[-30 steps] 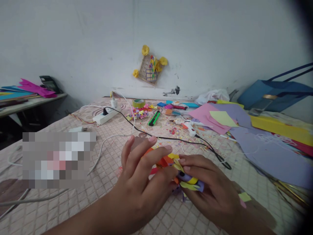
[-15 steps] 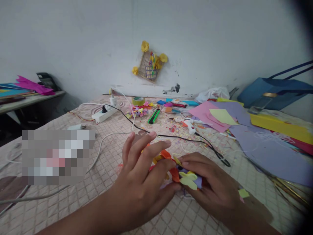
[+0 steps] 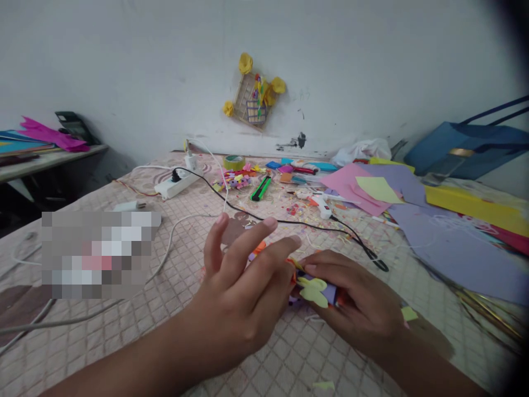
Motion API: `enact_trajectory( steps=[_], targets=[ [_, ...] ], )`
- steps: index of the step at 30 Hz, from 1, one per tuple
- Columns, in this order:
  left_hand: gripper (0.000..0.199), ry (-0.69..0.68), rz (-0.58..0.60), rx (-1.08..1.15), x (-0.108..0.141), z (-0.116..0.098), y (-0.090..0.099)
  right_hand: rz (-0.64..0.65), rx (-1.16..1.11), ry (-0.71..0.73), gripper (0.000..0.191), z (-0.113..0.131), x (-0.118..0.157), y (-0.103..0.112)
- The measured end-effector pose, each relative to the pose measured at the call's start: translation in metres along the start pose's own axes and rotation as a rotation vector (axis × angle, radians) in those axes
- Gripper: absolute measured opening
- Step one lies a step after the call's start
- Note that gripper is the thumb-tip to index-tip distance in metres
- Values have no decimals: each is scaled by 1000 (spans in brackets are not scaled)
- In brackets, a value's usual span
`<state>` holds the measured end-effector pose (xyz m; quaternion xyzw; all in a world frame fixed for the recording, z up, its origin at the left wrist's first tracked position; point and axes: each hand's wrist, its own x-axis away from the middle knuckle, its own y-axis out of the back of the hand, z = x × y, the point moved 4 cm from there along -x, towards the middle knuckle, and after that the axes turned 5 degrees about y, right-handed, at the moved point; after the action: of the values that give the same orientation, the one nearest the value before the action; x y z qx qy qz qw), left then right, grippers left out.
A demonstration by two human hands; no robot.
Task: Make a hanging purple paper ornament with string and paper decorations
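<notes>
Table, spread with a pale diamond-patterned cover (image 3: 248, 380). Pale-yellow scrap (image 3: 323, 385), at the near edge of view.

Left hand (image 3: 243, 298): half open, outer fingers raised and spread, index bent to the left end of a colourful craft piece (image 3: 316, 295); thumb hidden, so whether it grips cannot be told. Right hand (image 3: 359, 292): curled closed around the right end of the same piece. Craft piece: purple, with orange and pale-yellow petal-like parts, between the hands, above the cover.

Beyond, at right: large purple sheet (image 3: 463, 259). Centre: white glue gun (image 3: 323, 208), black cord attached, among small cuttings; green cutter (image 3: 261, 188), lying aslant. Left: white power strip (image 3: 169, 187), plugs inserted. Farther: yellow tape roll (image 3: 234, 164); blue bag (image 3: 483, 146), right. Wall (image 3: 144, 66): woven hanging (image 3: 243, 107) with yellow flowers.
</notes>
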<state>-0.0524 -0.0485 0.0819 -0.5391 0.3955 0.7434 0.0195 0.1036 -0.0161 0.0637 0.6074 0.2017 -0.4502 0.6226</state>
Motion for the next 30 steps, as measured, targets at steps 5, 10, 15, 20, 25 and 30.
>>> enact_trajectory(
  steps=[5, 10, 15, 20, 25, 30],
  targets=[
    [13, 34, -48, -3, 1, -3, 0, -17, -15, -13, 32, 7, -3, -2],
    [12, 254, -3, 162, 2, 2, -4, -14, -65, -28, 34, 12, -4, -5],
    [14, 396, 68, 360, 0, 10, -7, -52, 7, -31, 32, 10, -5, -8],
    [12, 422, 57, 481, -1, 15, -5, -66, 36, -64, 32, 6, -3, -10],
    [11, 509, -10, 612, 0, 28, -9, -124, 106, -67, 35, -11, -2, -10],
    [17, 787, -36, 778, 3, 53, -22, -160, 222, -124, 25, -56, -31, -12]
  ],
)
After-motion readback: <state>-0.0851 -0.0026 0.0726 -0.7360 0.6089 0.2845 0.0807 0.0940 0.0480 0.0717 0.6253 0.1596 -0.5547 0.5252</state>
